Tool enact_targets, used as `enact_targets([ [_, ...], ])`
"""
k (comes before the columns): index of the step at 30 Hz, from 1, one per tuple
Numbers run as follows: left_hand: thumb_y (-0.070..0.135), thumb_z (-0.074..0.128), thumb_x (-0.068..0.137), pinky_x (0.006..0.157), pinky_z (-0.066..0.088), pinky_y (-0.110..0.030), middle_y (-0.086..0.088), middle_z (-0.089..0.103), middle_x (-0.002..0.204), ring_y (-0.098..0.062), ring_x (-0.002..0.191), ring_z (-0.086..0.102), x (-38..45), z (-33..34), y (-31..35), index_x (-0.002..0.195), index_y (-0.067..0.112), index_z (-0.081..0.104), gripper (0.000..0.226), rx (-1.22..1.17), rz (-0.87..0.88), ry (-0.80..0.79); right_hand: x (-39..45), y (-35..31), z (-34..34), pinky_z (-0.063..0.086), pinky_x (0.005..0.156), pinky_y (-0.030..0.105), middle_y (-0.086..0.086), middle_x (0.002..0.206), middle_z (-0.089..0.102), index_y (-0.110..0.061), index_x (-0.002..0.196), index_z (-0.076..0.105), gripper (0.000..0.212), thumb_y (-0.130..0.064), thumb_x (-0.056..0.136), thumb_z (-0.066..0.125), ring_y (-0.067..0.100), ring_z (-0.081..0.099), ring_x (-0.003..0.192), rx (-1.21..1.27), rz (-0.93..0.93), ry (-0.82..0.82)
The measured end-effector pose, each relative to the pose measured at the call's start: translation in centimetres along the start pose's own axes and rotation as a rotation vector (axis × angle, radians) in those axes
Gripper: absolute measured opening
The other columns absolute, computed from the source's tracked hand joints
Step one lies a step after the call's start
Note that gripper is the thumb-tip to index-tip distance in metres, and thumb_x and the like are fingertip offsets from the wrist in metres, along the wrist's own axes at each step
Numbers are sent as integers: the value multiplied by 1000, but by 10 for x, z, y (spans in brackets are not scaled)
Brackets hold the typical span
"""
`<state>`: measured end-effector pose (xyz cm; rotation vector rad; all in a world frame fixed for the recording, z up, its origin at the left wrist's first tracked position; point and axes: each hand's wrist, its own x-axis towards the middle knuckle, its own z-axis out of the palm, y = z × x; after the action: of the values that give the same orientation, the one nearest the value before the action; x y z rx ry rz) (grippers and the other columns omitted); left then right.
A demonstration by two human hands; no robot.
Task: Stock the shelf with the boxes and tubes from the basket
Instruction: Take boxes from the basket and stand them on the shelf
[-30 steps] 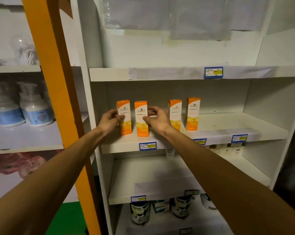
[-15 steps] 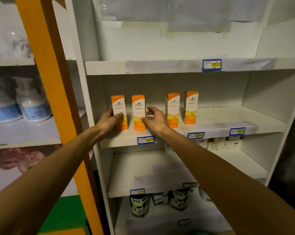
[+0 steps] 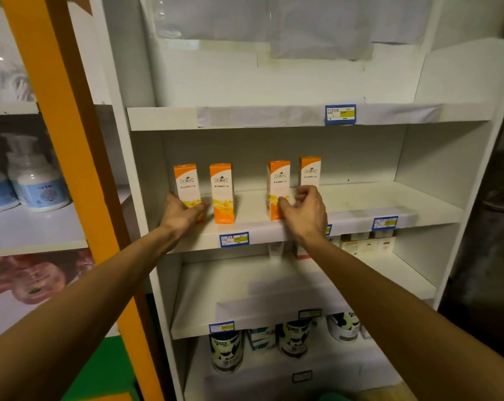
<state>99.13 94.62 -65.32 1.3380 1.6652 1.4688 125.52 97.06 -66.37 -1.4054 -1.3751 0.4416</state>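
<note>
Several orange-and-white boxes stand upright in a row on the white middle shelf [image 3: 360,209]. My left hand [image 3: 184,212] is closed around the bottom of the leftmost box [image 3: 187,183]. The second box [image 3: 221,189] stands free beside it. My right hand [image 3: 305,215] has its fingers curled on the lower right of the third box [image 3: 278,180] and hides the base of the fourth box [image 3: 310,170] behind it. No tubes are in view. A green edge [image 3: 331,397] shows at the bottom of the frame; I cannot tell what it is.
The right half of the middle shelf is bare. Small pale boxes [image 3: 366,246] sit at the back of the shelf below. Dark cans [image 3: 226,354] stand on the lowest shelf. An orange post [image 3: 71,169] and pump bottles [image 3: 38,183] are to the left.
My right hand has moved right, from the second box to the third one. My left hand has stayed on the leftmost box.
</note>
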Motion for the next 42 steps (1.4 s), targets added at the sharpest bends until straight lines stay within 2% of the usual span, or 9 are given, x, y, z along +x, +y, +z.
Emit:
enact_targets([
  [4,34,78,83,91,49,-36,-5,58,124,-23,113,58,2,-2,4,138,10,35,73,-8,-3,-15,12,-5,9,50,103,48,5,139,53,-20,143,37,77,-38,82,79,27,53,127,9,40,-179],
  [7,29,73,89,86,47,-33,-3,57,125,-23,114,57,2,-3,4,138,9,41,62,-4,1,-39,17,-10,18,53,100,44,6,130,61,-18,135,43,68,-32,81,81,28,59,121,41,60,-286],
  [11,17,64,95,75,47,-27,-2,54,121,-19,105,53,1,-7,4,139,9,43,50,0,-2,-54,17,-14,27,53,99,41,4,130,64,-17,133,51,60,-30,83,80,26,62,119,16,45,-292],
  [17,21,77,84,83,52,-32,-1,60,115,-19,101,60,7,-13,0,130,14,49,55,-51,-46,-119,14,-22,39,53,102,43,7,128,66,-14,130,56,51,-25,85,78,24,65,114,115,58,-419],
  [20,20,80,80,71,55,-27,0,65,107,-15,92,66,11,-13,3,120,17,54,48,-54,-59,-205,15,-27,43,55,99,42,6,123,68,-15,127,56,51,-25,83,80,22,67,110,152,76,-461],
  [26,12,78,80,88,58,-48,-9,70,118,-28,102,71,20,-6,5,126,15,57,50,-157,-107,-335,16,-35,57,57,96,44,6,127,67,-16,131,55,54,-17,82,80,23,68,111,265,105,-580],
  [32,9,77,78,79,62,-44,-8,72,116,-26,98,73,24,-4,5,121,18,61,47,-218,-129,-406,14,-37,62,59,83,32,6,128,66,-16,133,53,53,-15,86,77,21,68,105,310,130,-626],
  [37,12,78,74,93,55,-53,-10,69,121,-29,107,70,18,-12,6,128,15,58,58,-200,-120,-413,13,-41,65,57,95,40,6,128,64,-15,133,49,56,-18,85,78,23,67,109,254,120,-569],
  [42,11,77,76,94,55,-53,-11,68,122,-29,107,70,13,-22,7,131,14,55,60,-177,-121,-417,5,-45,70,58,93,45,7,127,66,-16,131,53,48,-19,89,74,24,69,106,246,87,-556],
])
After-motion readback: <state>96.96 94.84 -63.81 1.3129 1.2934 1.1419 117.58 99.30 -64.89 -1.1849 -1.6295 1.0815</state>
